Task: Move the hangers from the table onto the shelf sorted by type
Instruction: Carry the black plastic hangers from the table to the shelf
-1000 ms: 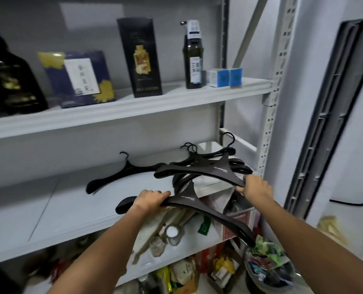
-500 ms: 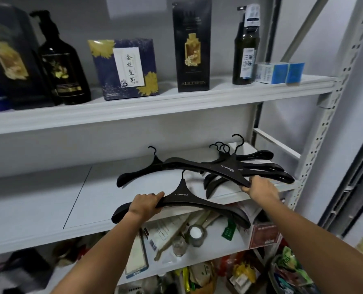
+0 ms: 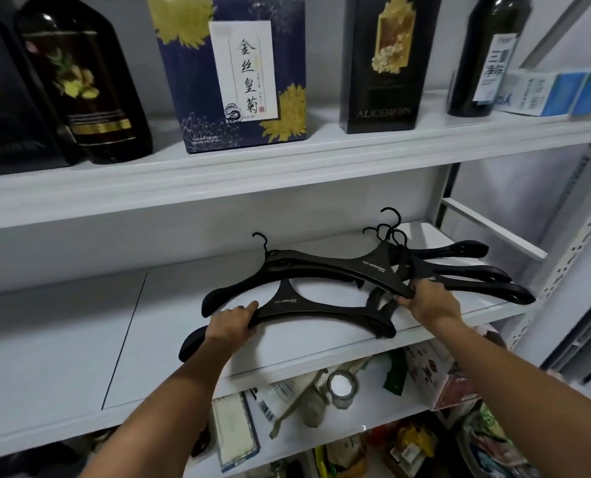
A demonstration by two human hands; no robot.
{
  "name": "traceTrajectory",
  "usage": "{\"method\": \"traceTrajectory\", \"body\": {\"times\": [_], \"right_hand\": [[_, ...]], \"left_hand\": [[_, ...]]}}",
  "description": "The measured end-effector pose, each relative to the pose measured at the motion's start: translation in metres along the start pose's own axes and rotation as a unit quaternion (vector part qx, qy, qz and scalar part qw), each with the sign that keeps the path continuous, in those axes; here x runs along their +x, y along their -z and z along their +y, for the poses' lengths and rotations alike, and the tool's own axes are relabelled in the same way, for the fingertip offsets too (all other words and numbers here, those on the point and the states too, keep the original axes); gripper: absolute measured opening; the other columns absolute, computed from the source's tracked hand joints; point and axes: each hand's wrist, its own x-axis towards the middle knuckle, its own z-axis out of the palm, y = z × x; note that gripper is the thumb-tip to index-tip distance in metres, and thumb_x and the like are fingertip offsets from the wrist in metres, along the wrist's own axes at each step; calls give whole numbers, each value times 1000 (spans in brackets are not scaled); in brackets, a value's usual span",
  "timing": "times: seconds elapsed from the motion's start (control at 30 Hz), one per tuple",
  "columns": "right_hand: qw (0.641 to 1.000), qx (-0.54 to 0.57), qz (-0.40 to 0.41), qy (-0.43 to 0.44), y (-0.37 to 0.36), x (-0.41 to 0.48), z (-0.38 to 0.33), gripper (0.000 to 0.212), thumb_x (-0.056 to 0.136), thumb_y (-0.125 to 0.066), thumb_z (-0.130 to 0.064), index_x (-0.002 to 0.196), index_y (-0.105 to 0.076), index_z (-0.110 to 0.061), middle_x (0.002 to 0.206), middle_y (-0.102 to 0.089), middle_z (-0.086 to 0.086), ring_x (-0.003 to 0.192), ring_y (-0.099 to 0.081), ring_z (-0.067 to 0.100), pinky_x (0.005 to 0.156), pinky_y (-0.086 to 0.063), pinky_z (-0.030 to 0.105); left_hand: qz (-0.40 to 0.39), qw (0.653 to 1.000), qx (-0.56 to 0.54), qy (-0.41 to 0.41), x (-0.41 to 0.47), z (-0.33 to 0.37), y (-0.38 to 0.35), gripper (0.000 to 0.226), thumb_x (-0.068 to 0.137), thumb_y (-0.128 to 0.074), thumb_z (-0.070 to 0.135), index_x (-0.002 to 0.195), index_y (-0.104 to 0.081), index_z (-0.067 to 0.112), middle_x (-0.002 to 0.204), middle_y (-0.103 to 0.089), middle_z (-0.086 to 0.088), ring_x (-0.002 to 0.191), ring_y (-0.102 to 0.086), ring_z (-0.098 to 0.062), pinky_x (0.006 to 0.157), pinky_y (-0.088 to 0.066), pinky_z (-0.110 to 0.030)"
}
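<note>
Hangers fill both hands: left hand [image 3: 230,326] curls round the front hanger [image 3: 287,302], right hand [image 3: 428,301] grips the back hanger [image 3: 373,270], both low over the middle shelf [image 3: 80,339]. A pile of hangers [image 3: 477,272] sits at two o'clock. The worktop is hidden, so I cannot tell what is left.

Navy floral box [image 3: 232,74] between dark bottle [image 3: 90,84], black carton [image 3: 385,60].

I have a single view, from a wide-angle camera on the person's head. It faces forward and slightly down into a white rack [image 3: 570,257]. It is near enough that the left hand [image 3: 232,322] and right hand [image 3: 428,301] reach the middle shelf [image 3: 80,339] at centre frame. The upper shelf [image 3: 218,188] crosses the top and the lower shelf [image 3: 356,430] the bottom.
</note>
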Motion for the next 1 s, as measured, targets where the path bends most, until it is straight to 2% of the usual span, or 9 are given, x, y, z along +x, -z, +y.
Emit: {"method": "traceTrajectory", "body": {"times": [0.2, 0.57, 0.73, 0.9, 1.0], "right_hand": [[1000, 23, 15, 13, -11, 17, -27, 37, 88, -65, -40, 100, -66, -6, 99, -67, 18, 97, -63, 37, 77, -49, 38], [999, 4, 1, -38, -11, 44, -46, 34, 86, -64, -42, 99, -64, -10, 101, -64, 15, 98, -62, 35, 80, -49, 38], [999, 3, -9, -35, -14, 52, -41, 39, 86, -63, -43, 105, -63, -9, 102, -64, 15, 98, -62, 35, 82, -51, 39], [999, 15, -25, -22, -21, 55, -40, 36, 86, -64, -43, 99, -62, -10, 98, -64, 14, 96, -62, 35, 81, -51, 39], [999, 13, -40, -3, -26, 55, -44, 34, 88, -62, -41, 102, -63, -9, 97, -65, 14, 94, -63, 34, 82, -53, 40]], "left_hand": [[-7, 999, -25, 25, 28, -35, -16, 42, 94, -45, 39, 132, -37, 24, 118, -63, -4, 104, -63, -28, 82, -48, -37], [-9, 999, -12, 37, 70, -16, -33, 40, 98, -38, 36, 136, -35, 23, 121, -61, -6, 106, -62, -29, 78, -47, -34], [-19, 998, -21, 53, 81, -17, -36, 44, 96, -38, 38, 137, -34, 22, 119, -61, -7, 105, -62, -29, 79, -47, -34], [-45, 997, -30, 57, 83, -15, -32, 45, 98, -39, 35, 140, -32, 21, 123, -59, -8, 110, -60, -30, 83, -46, -35], [-63, 993, -72, 66, 78, -15, -30, 49, 97, -41, 42, 140, -33, 19, 127, -57, -10, 116, -55, -31, 89, -45, -39]]}}
